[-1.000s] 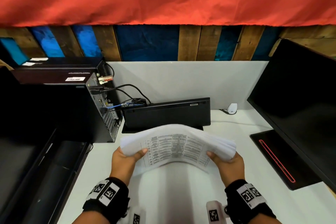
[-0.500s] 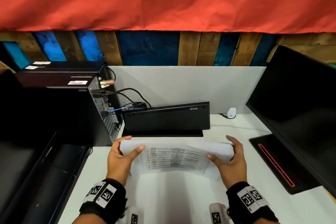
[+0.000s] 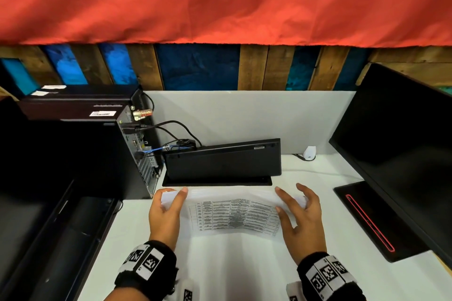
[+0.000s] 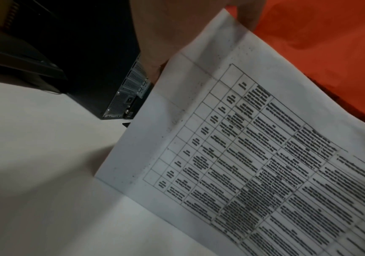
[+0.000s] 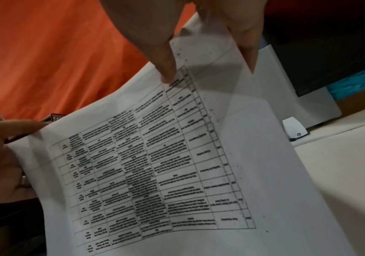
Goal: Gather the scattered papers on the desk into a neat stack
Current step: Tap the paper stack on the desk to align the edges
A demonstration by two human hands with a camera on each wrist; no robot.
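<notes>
Two hands, left (image 3: 164, 212) gripping papers (image 3: 234, 215), right (image 3: 302, 217) loosening, keyboard (image 3: 222, 161) behind.

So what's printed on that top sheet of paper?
A black-lined table of small text on the white top sheet, clearest in the right wrist view.

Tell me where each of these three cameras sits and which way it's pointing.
Head: worn on the head, looks forward and down at the desk, papers, left hand and right hand.
Left wrist: looks along the left hand's fingers at the papers' left edge and the computer tower.
Right wrist: looks along the right hand's fingers across the printed table; the left hand shows opposite.
All three share the papers.
</notes>
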